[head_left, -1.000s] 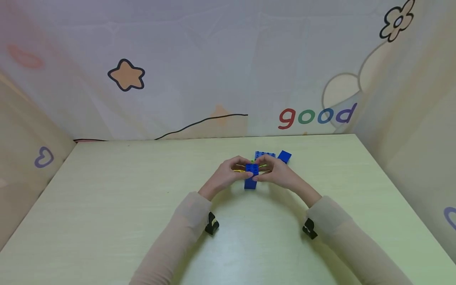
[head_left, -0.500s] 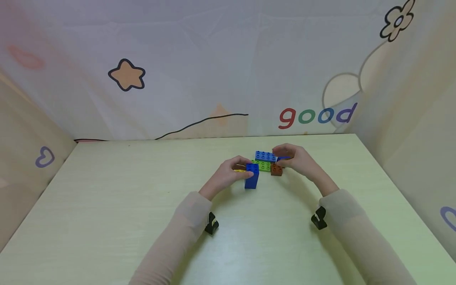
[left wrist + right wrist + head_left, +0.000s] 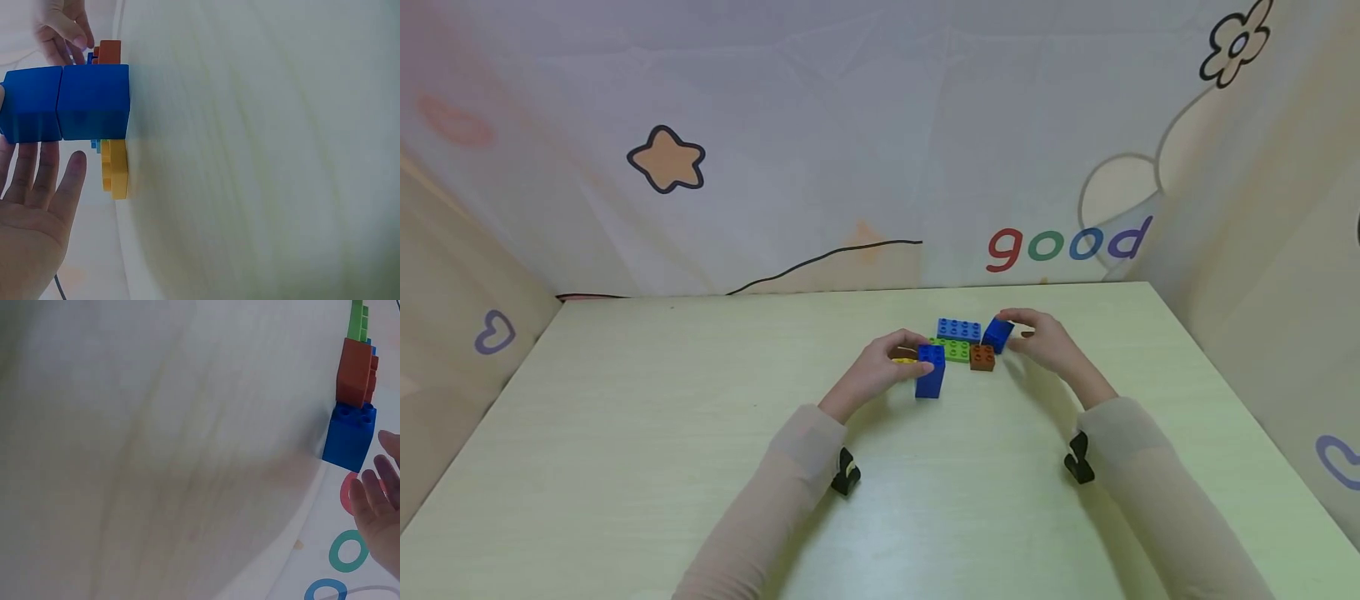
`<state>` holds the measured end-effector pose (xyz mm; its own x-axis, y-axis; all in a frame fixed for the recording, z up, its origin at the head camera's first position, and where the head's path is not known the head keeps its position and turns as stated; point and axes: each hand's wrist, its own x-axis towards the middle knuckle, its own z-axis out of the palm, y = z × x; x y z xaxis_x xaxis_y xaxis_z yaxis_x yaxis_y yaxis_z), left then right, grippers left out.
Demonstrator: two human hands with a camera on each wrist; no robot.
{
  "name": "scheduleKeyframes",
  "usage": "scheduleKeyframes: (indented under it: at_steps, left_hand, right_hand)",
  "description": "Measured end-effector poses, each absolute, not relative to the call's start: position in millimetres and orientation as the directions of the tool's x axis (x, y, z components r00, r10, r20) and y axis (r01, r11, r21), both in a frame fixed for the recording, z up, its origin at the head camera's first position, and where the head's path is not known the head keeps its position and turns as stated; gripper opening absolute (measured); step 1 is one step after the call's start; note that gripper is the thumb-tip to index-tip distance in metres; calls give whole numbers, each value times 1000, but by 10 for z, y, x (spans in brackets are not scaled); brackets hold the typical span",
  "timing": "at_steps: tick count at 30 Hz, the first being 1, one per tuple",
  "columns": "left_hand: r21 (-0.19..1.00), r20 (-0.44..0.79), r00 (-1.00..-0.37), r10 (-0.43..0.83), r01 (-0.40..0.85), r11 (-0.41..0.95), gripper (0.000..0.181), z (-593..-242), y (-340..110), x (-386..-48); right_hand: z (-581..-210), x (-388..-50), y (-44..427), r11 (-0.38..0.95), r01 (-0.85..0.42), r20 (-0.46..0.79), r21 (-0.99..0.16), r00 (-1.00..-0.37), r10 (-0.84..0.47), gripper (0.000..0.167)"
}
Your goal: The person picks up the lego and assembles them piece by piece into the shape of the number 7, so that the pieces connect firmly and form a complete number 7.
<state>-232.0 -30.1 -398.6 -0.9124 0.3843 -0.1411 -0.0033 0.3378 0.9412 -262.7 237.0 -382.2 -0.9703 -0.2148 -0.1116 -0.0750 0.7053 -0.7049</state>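
Tabletop [image 3: 625, 417]: open stretches left, right and near. Gap, narrow: between blue stack [image 3: 929, 385] and brown brick [image 3: 982, 358], open on near side; far end closed by green brick [image 3: 957, 350]. Obstructions: left hand [image 3: 880, 362] at stack's left, yellow brick [image 3: 119, 172] beyond; right hand [image 3: 1047, 337] beside lone blue brick [image 3: 997, 335]; light-blue brick [image 3: 958, 329], far. Far limit: printed backdrop [image 3: 790, 167].

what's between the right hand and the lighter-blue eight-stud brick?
A single dark-blue brick sits between the right hand and the lighter-blue eight-stud brick; head view shows it.

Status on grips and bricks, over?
Left grip holds tall blue plastic stack. Right grip relaxed beside boxy blue plastic brick. Boxy brown plastic brick between them.
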Motion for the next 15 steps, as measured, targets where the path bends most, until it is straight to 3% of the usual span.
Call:
scheduleKeyframes:
  at_steps: [15]
  left_hand:
    - [947,-148,-914,377,-21,321,36,-4020,-301,-2344]
  right_hand:
    - [-3889,-2613,2377,783,-115,-113,-611,-967,-230,44]
